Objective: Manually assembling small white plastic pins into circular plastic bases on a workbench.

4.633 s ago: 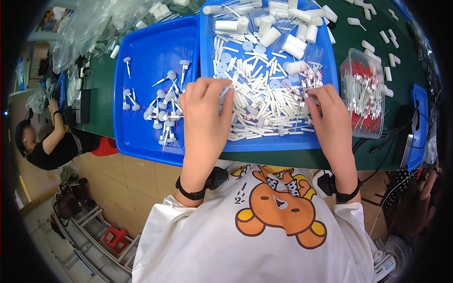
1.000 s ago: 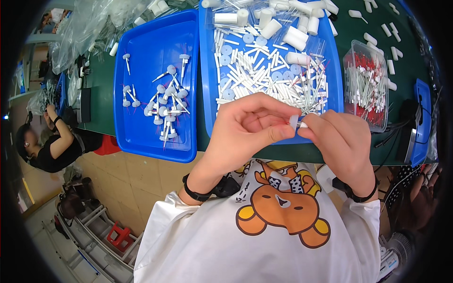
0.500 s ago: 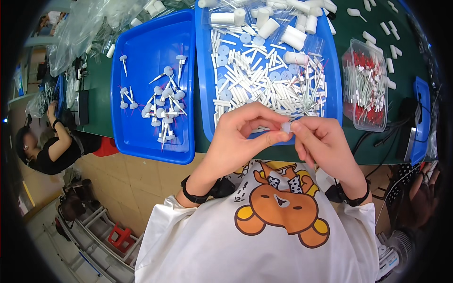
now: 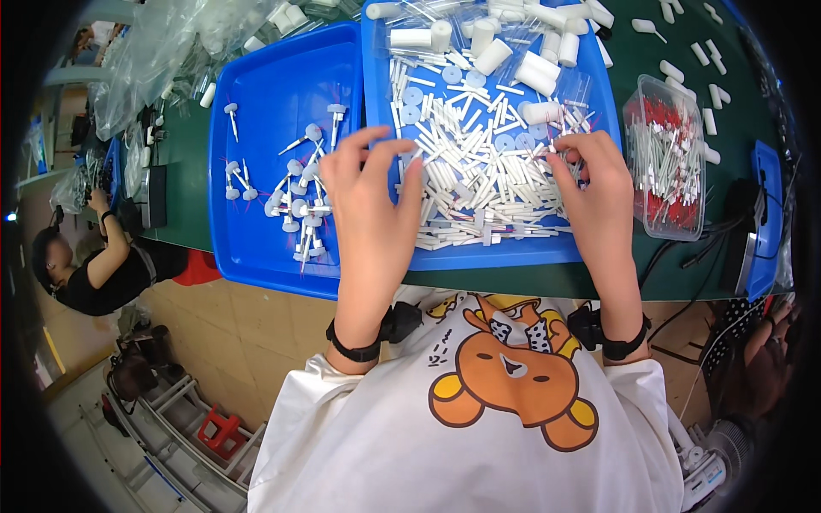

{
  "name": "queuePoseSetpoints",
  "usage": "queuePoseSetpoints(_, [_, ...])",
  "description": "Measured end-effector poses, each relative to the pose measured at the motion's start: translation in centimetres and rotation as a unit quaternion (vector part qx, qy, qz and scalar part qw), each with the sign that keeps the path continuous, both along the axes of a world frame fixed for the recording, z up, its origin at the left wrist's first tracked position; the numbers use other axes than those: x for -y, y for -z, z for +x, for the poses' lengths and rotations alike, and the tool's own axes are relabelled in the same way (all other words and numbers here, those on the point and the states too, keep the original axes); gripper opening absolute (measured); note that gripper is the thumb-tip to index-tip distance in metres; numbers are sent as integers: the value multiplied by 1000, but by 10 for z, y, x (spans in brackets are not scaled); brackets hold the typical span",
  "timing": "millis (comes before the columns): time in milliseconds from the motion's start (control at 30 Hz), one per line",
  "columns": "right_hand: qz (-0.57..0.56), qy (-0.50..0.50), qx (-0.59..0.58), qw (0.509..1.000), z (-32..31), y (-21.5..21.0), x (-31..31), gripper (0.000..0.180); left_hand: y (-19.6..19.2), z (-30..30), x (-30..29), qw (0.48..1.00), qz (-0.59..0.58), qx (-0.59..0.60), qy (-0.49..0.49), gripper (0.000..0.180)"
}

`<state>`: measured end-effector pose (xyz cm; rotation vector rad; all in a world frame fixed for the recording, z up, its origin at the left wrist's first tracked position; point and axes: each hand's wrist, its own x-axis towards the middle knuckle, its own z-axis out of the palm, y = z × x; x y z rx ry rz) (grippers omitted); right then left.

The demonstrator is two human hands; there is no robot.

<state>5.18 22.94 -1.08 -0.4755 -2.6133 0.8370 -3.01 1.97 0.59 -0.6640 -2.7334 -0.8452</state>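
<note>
My left hand (image 4: 369, 192) hovers over the join of two blue trays, fingers and thumb apart, holding nothing that I can see. My right hand (image 4: 599, 184) reaches over the right-hand blue tray (image 4: 513, 255), thumb and forefinger close together beside thin wires; whatever is between them is too small to name. Many short white tubes (image 4: 500, 179) fill this tray, along with round pale-blue discs (image 4: 410, 114). In the left-hand blue tray (image 4: 256, 85) lie several white sticks with grey round caps (image 4: 298, 208) and fine red wires.
A clear plastic box (image 4: 665, 162) of red and white wired parts stands at the right. White foam cylinders (image 4: 537, 73) lie at the tray's far end and on the green table (image 4: 184, 184). Clear plastic bags (image 4: 150, 73) are at far left, where another person (image 4: 94, 265) sits.
My hands have come apart from their meeting point at the tray's near edge. The left has moved left and away from me, the right farther into the tray. The small grey-white piece has left their grip.
</note>
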Motion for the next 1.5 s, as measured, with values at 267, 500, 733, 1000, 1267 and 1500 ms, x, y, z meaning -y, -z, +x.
queuePoseSetpoints(267, [-110, 22, -28, 993, 2, -9, 2, 10, 6, -5, 5, 994, -106, 8, -2, 24])
queuePoseSetpoints(500, [-312, 6, -143, 939, 2, -10, -1, 9, 1, -7, 2, 997, -68, 18, -1, 22])
queuePoseSetpoints(733, [-229, -91, -104, 964, 15, -33, 1, 20, -10, -1, 0, 915, 350, 198, 46, 17])
queuePoseSetpoints(1000, [-191, -217, -96, 953, 24, -67, 10, 19, -26, 7, 1, 724, 483, 454, 191, 26])
queuePoseSetpoints(1267, [-213, -229, -62, 948, 25, -71, 14, 18, -23, 12, -5, 703, 454, 481, 264, 47])
queuePoseSetpoints(1500, [-222, -242, -62, 943, 25, -72, 13, 18, -23, 11, -5, 712, 440, 475, 271, 47])
